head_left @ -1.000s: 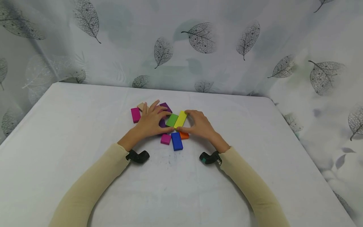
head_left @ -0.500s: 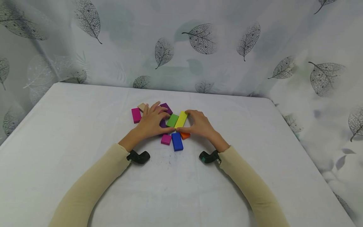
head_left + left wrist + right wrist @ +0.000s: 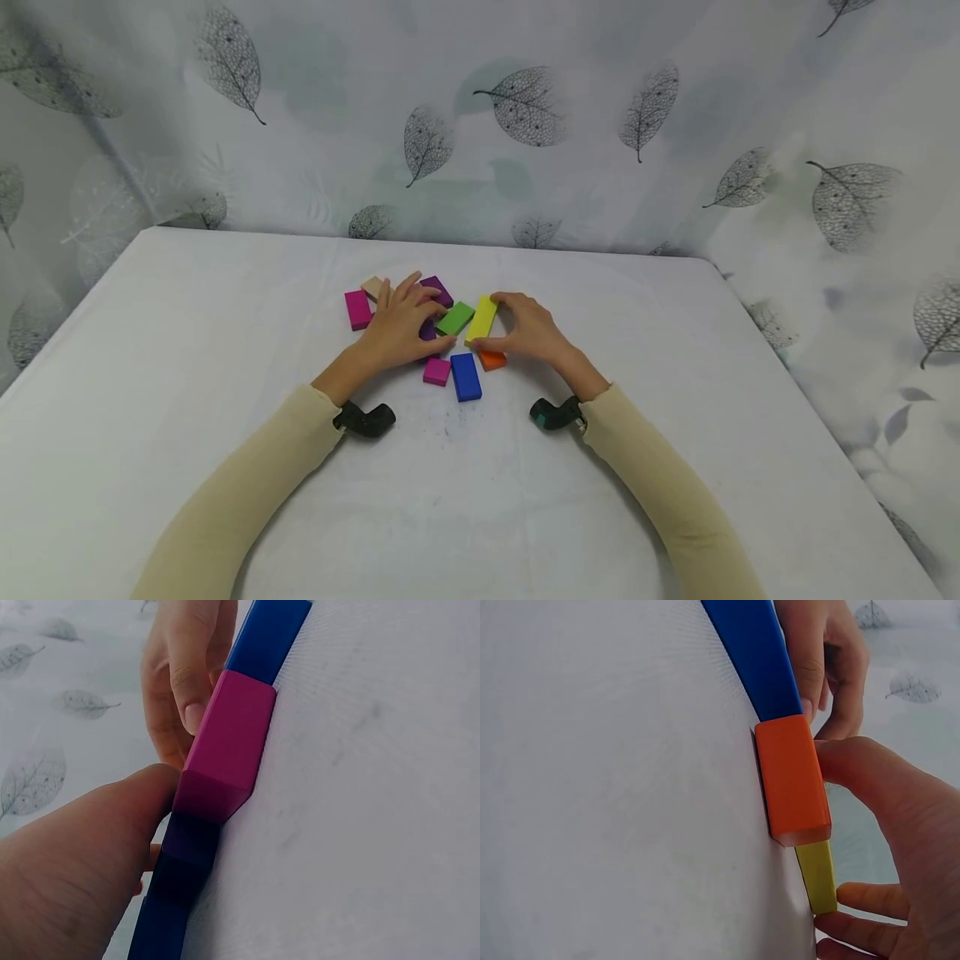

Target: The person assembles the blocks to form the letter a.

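Thumb and index finger of my left hand (image 3: 399, 323) close around the near left part of a green block (image 3: 455, 318), the index tip overlapping its upper edge. A yellow block (image 3: 482, 321) is pinched lengthwise between thumb and fingers of my right hand (image 3: 528, 327). A narrow gap separates green from yellow. Nearer me lie a blue block (image 3: 467, 377), a small pink block (image 3: 437, 372) and an orange block (image 3: 492, 360). In the right wrist view the right thumb is right behind the orange block (image 3: 791, 780); in the left wrist view the left thumb is behind the pink block (image 3: 229, 735).
Around the left hand lie a magenta block (image 3: 357, 310), a wooden-coloured block (image 3: 372, 287), a purple block (image 3: 437, 291) and a darker purple block (image 3: 427, 330), partly covered by fingers. All stand on a white-covered table (image 3: 465, 500). Leaf-patterned cloth (image 3: 480, 183) hangs behind.
The green block has turned clockwise and come apart from the yellow one. My right hand has shifted slightly right with the yellow block. The left index finger has drawn back a little.
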Demonstrator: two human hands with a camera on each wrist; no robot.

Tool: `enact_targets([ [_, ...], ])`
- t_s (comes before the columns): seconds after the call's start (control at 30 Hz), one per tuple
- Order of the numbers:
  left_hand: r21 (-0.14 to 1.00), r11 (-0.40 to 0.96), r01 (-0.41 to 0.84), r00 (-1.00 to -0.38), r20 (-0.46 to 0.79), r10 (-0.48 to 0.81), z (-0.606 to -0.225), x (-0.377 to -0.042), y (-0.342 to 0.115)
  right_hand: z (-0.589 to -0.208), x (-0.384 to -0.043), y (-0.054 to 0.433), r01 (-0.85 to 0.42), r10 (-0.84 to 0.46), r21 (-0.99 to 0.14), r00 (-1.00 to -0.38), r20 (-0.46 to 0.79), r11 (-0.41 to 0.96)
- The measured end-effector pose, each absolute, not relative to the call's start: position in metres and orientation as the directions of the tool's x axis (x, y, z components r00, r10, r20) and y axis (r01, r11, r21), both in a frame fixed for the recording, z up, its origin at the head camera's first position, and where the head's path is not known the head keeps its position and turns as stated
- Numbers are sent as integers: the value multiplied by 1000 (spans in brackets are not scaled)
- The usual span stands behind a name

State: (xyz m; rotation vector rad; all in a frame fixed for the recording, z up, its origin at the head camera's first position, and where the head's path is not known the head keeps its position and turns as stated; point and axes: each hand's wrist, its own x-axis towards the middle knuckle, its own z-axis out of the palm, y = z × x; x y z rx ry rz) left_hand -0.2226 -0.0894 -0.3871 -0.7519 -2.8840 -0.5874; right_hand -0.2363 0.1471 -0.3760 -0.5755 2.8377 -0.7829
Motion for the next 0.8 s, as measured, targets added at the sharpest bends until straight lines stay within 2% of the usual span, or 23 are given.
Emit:
enact_targets([
  [0.37,295,820,491,-869,239,434,-390,-220,-84,-379,-235,153,-316,-410,-556,-911,-49,768],
  [0.8,293,829,476,-878,222,425,-382,-220,-76,-382,-236,164,-368,-466,-612,-885,0,700],
])
